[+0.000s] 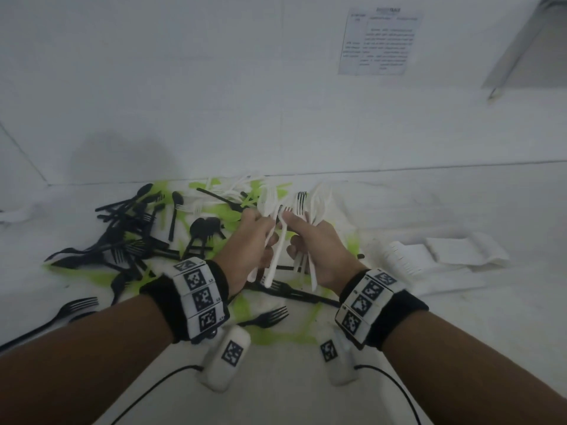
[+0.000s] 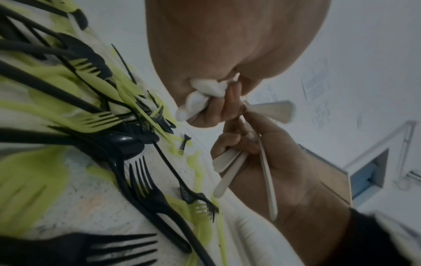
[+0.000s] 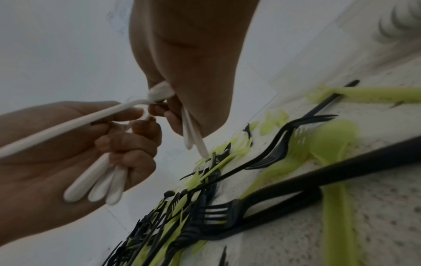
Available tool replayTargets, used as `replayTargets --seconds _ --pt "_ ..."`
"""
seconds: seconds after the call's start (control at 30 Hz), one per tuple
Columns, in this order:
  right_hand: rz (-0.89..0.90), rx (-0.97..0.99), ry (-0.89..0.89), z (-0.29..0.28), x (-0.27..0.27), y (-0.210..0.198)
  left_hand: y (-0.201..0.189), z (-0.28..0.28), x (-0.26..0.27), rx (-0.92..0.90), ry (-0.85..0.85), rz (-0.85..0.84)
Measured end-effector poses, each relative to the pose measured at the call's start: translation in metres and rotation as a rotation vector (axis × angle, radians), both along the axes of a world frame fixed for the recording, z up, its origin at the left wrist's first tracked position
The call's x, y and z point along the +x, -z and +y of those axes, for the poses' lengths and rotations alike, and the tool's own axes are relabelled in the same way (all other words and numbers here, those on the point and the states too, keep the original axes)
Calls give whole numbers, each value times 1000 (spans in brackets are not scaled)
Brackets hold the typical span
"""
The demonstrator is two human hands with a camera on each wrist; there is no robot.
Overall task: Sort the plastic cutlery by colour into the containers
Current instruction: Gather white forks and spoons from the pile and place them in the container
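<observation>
Head view, near to far: both forearms w/ marker wristbands [image 1: 199,297], reaching fwd over white table [image 1: 306,394]. Left hand [image 1: 248,240] grip clenched on white cutlery [image 1: 276,256], handles sticking down toward wearer; left-wrist view same bundle bunched in palm. Right hand [image 1: 319,243] grip likewise grasping white forks [image 1: 302,200], tines up; handles fanned below fingers in left-wrist view [image 2: 230,167]. Hands nearly touching at fingertips, above the pile. Under & left of hands: black forks & spoons [image 1: 129,240] scattered on table, mixed w/ green cutlery [image 1: 276,335]. More white pieces [image 1: 233,191] at far edge of pile. Right, apart from pile: white containers [image 1: 460,253]. Beyond, on wall: printed sheet [image 1: 380,41].
</observation>
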State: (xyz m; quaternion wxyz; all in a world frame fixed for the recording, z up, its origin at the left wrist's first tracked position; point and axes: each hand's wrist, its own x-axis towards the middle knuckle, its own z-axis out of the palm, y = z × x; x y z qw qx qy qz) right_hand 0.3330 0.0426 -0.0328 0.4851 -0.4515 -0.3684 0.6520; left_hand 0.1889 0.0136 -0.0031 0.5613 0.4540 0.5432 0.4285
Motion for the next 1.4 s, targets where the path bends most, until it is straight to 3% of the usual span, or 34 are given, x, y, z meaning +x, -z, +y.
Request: replayTargets --seconds 0.23,0.4,0.57,0.67,0.8,1.03,1.17,1.27,1.4 --pt "65 -30 13 1 -11 4 3 3 -21 54 62 100" --pt "110 3 -44 2 -26 7 -1 2 -27 62 110 66" --pt "166 -78 230 12 -14 5 5 6 -44 78 -43 159" --pt "40 -12 226 11 -8 3 9 12 -53 69 -43 282" --pt "-38 26 134 0 -29 -8 14 16 -52 65 -46 322" --pt "9 38 90 -13 -53 -19 20 15 -48 307 -27 618" --pt "-7 35 71 -13 -55 -19 23 16 -46 368 36 915" --pt "-39 8 115 -11 -55 -12 21 15 -43 407 27 778" --pt "49 -67 153 -8 -47 -4 13 6 -40 241 113 437"
